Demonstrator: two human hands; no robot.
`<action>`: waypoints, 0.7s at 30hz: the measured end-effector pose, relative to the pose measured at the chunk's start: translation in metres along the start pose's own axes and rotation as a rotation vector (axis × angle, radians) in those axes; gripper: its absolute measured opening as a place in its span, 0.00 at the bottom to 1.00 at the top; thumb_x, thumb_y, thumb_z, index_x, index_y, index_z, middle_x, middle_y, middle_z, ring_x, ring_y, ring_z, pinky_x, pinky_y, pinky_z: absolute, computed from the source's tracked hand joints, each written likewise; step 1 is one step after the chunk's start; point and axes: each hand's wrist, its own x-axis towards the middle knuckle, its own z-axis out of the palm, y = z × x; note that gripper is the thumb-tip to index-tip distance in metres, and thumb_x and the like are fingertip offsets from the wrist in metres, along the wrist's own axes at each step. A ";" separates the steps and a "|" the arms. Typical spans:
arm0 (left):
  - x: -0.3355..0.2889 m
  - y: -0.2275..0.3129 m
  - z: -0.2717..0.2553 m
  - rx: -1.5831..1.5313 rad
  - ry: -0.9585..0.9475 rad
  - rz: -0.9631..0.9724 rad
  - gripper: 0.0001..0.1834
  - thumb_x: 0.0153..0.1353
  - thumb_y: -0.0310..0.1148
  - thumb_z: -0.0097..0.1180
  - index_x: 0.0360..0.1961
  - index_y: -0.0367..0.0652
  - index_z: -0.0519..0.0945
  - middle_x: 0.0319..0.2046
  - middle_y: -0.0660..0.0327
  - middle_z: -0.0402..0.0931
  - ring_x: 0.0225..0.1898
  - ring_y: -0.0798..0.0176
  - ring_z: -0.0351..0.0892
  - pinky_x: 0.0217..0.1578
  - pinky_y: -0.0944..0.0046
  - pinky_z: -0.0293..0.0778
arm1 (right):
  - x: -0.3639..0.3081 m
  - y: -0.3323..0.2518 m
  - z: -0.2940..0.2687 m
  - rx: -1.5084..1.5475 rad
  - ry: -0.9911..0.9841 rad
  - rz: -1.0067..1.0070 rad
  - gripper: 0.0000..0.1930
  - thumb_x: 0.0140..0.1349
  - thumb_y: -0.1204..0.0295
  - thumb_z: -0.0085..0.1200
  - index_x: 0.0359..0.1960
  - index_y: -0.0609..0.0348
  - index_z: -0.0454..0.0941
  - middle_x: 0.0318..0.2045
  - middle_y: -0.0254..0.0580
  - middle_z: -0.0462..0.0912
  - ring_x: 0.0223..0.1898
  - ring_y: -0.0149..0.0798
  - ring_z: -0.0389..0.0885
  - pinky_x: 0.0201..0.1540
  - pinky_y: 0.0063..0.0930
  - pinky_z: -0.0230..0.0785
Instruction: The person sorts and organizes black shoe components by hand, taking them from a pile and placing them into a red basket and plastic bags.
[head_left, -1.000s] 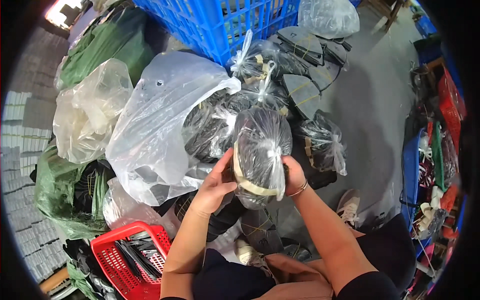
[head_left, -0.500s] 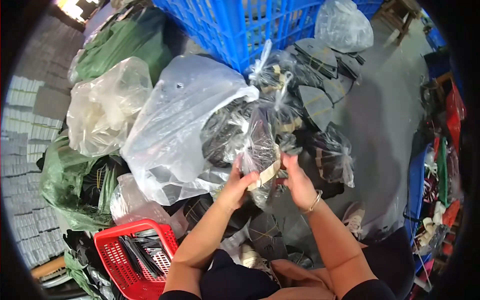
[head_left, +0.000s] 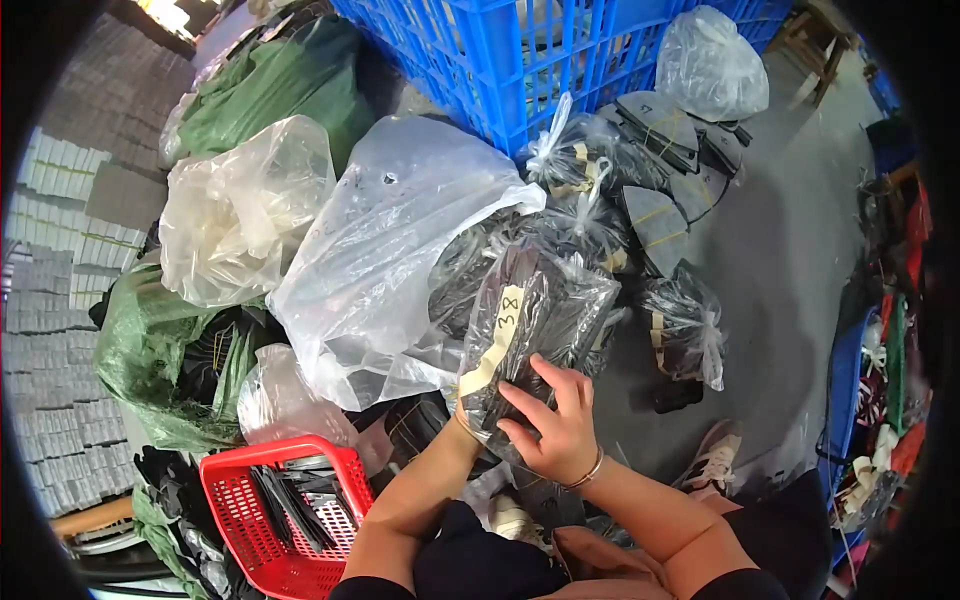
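Note:
A clear plastic bag (head_left: 560, 315) packed with dark flat pieces is tilted up in front of me, a cream paper strip (head_left: 490, 352) running along its left side. My left hand (head_left: 463, 418) is mostly hidden behind the bag's lower left edge and supports it from beneath. Across the bag's near face lies my right hand (head_left: 558, 425), its fingers spread and touching the plastic. Just beyond are tied clear bags (head_left: 585, 215) of similar dark contents. To the left, a large cloudy plastic bag (head_left: 365, 250) adjoins the held one.
A red basket (head_left: 225, 505) with dark strips stands at lower left. Green sacks (head_left: 140, 350) and a whitish bag (head_left: 240, 215) line the left. A blue crate (head_left: 490, 70) rises at the back. Another tied bag (head_left: 690, 320) and banded grey pieces (head_left: 655, 225) lie on the right.
The bag has turned so its broad face and paper strip face me. My left hand has slipped behind it; my right hand has moved from its side onto its face.

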 end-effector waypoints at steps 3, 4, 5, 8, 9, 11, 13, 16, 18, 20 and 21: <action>0.004 0.011 0.001 -0.017 0.245 -0.027 0.28 0.61 0.47 0.39 0.58 0.40 0.61 0.53 0.52 0.67 0.50 0.54 0.70 0.52 0.54 0.66 | -0.001 0.003 -0.001 0.007 -0.016 -0.014 0.21 0.42 0.67 0.62 0.43 0.47 0.77 0.52 0.44 0.68 0.43 0.49 0.66 0.47 0.38 0.60; 0.004 0.018 0.002 -0.023 0.326 -0.036 0.28 0.61 0.46 0.40 0.58 0.40 0.61 0.53 0.52 0.67 0.50 0.54 0.70 0.52 0.54 0.66 | -0.001 0.006 -0.001 0.065 -0.011 -0.017 0.21 0.42 0.69 0.62 0.43 0.48 0.77 0.51 0.45 0.68 0.43 0.49 0.66 0.47 0.38 0.61; 0.004 0.027 0.003 -0.027 0.406 -0.043 0.28 0.61 0.46 0.40 0.58 0.40 0.61 0.53 0.52 0.67 0.50 0.54 0.70 0.52 0.54 0.66 | 0.000 0.009 -0.001 0.124 -0.004 -0.022 0.21 0.42 0.70 0.62 0.42 0.49 0.77 0.50 0.45 0.69 0.44 0.49 0.66 0.47 0.38 0.62; 0.004 0.058 0.003 -0.042 0.653 -0.077 0.28 0.61 0.45 0.41 0.58 0.40 0.61 0.53 0.53 0.67 0.50 0.55 0.70 0.52 0.55 0.66 | 0.000 0.025 -0.003 0.194 -0.033 0.076 0.20 0.43 0.72 0.61 0.42 0.53 0.76 0.48 0.45 0.70 0.45 0.48 0.67 0.47 0.38 0.63; 0.006 0.070 0.003 -0.048 0.734 -0.090 0.28 0.61 0.45 0.41 0.58 0.40 0.61 0.53 0.53 0.67 0.50 0.55 0.70 0.52 0.55 0.67 | 0.000 0.033 -0.003 0.195 -0.034 0.126 0.18 0.44 0.73 0.59 0.41 0.56 0.76 0.46 0.45 0.71 0.45 0.48 0.68 0.48 0.37 0.63; 0.018 0.107 0.006 0.017 0.794 -0.032 0.27 0.61 0.45 0.42 0.57 0.40 0.62 0.51 0.54 0.69 0.49 0.56 0.71 0.49 0.56 0.70 | -0.008 0.057 0.004 0.196 -0.018 0.202 0.17 0.45 0.74 0.58 0.40 0.56 0.76 0.44 0.44 0.72 0.45 0.48 0.69 0.48 0.36 0.63; 0.025 0.151 -0.024 0.145 1.035 0.101 0.22 0.61 0.42 0.43 0.53 0.42 0.66 0.44 0.56 0.72 0.41 0.56 0.76 0.40 0.54 0.75 | -0.008 0.069 0.010 0.169 -0.049 0.210 0.15 0.46 0.73 0.57 0.39 0.57 0.75 0.42 0.44 0.73 0.44 0.48 0.69 0.48 0.37 0.63; 0.031 0.186 -0.067 1.801 1.147 0.250 0.15 0.52 0.33 0.54 0.41 0.38 0.74 0.41 0.51 0.73 0.36 0.50 0.75 0.33 0.55 0.73 | -0.003 0.082 0.042 0.189 -0.211 0.103 0.13 0.48 0.71 0.56 0.37 0.58 0.75 0.40 0.44 0.74 0.43 0.49 0.69 0.47 0.38 0.63; 0.037 0.170 -0.091 2.278 0.897 0.371 0.16 0.48 0.33 0.56 0.38 0.38 0.76 0.42 0.48 0.73 0.41 0.46 0.72 0.38 0.55 0.70 | 0.009 0.078 0.062 0.057 -0.348 0.050 0.18 0.49 0.67 0.55 0.43 0.55 0.73 0.48 0.43 0.70 0.52 0.48 0.64 0.52 0.44 0.58; 0.059 0.129 -0.075 1.955 0.627 -0.054 0.20 0.46 0.33 0.58 0.42 0.39 0.74 0.44 0.48 0.71 0.49 0.45 0.67 0.45 0.53 0.66 | 0.018 0.082 0.082 -0.084 -0.372 0.016 0.20 0.50 0.65 0.55 0.46 0.54 0.72 0.51 0.42 0.68 0.56 0.48 0.61 0.55 0.47 0.55; 0.073 0.111 -0.051 1.770 0.399 -0.342 0.24 0.45 0.34 0.59 0.45 0.39 0.72 0.46 0.49 0.70 0.52 0.45 0.64 0.49 0.53 0.64 | 0.022 0.091 0.090 -0.238 -0.458 -0.008 0.21 0.51 0.62 0.53 0.48 0.52 0.71 0.54 0.41 0.66 0.59 0.46 0.57 0.57 0.52 0.49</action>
